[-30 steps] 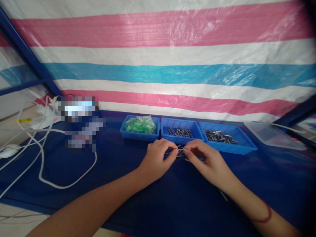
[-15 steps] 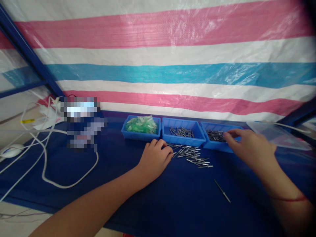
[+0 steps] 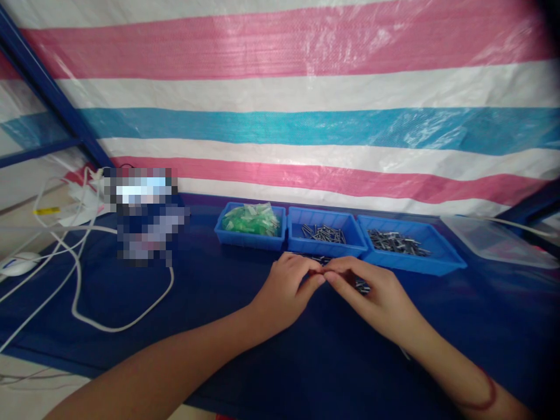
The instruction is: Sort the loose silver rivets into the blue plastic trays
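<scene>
My left hand (image 3: 286, 291) and my right hand (image 3: 378, 297) meet at the fingertips above the blue tabletop (image 3: 280, 373), in front of the bins. Thumb and fingers of each are pinched; whatever lies between them is hidden. Loose blind rivets (image 3: 362, 286) on the table show in part behind my hands. Silver blind rivets (image 3: 324, 234) lie in the middle blue bin (image 3: 326, 249), and more blind rivets (image 3: 396, 242) in the right blue bin (image 3: 415, 265). One single rivet (image 3: 405, 353) pokes out beside my right forearm, mostly covered.
Green and clear plastic packets (image 3: 251, 221) fill the left blue bin (image 3: 249, 240). A translucent plastic sheet or lid (image 3: 494, 239) lies at the right. White cables (image 3: 76, 291) and a white mouse (image 3: 20, 263) are on the left, beside a blurred-out device (image 3: 144, 198). Striped sheeting (image 3: 280, 128) hangs behind.
My right hand has left the right bin and moved left to meet my left hand. The left hand has shifted slightly right. Together they now cover most of the loose rivets.
</scene>
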The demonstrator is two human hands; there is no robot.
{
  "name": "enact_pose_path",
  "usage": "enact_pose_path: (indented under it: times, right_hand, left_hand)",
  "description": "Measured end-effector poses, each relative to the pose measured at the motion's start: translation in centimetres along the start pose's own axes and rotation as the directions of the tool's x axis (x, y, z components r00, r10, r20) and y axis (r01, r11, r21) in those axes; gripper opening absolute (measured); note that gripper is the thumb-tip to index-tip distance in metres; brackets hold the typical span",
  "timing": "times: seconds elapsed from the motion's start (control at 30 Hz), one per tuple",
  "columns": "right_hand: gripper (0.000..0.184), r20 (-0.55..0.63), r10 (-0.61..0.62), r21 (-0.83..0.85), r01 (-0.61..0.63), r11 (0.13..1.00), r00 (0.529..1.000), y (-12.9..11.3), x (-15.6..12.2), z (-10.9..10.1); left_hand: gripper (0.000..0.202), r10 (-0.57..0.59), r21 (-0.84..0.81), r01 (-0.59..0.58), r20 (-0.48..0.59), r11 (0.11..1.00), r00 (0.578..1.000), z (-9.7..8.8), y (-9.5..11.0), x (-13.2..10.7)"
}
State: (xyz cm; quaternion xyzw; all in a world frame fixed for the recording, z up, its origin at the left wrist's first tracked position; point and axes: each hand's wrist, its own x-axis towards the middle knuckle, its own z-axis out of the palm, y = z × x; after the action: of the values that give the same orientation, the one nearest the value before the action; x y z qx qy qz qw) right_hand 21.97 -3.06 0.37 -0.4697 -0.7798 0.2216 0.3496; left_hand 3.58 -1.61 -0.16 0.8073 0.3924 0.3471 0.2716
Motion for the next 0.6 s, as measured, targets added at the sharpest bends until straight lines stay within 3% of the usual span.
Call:
enact_pose_path:
  times: [0.13,0.3,0.6]
  right_hand:
    - [0.02,0.029,0.102,0.107,-0.105,0.989,0.994,0.8,0.1,0.2]
    - [0.023,0.081,0.121,0.277,-0.139,0.951,0.989,0.3,0.2,0.8]
    - [0.024,0.139,0.141,0.324,-0.179,0.929,0.98,-0.7,0.4,0.9]
  left_hand:
    - [0.011,-0.083,-0.138,0.07,-0.085,0.988,0.993,0.2,-0.1,0.0]
    - [0.011,-0.187,-0.296,0.131,-0.17,0.946,0.968,0.0,0.0,0.1]
    - [0.011,-0.198,-0.399,0.134,-0.124,0.907,0.972,-0.2,0.2,0.2]
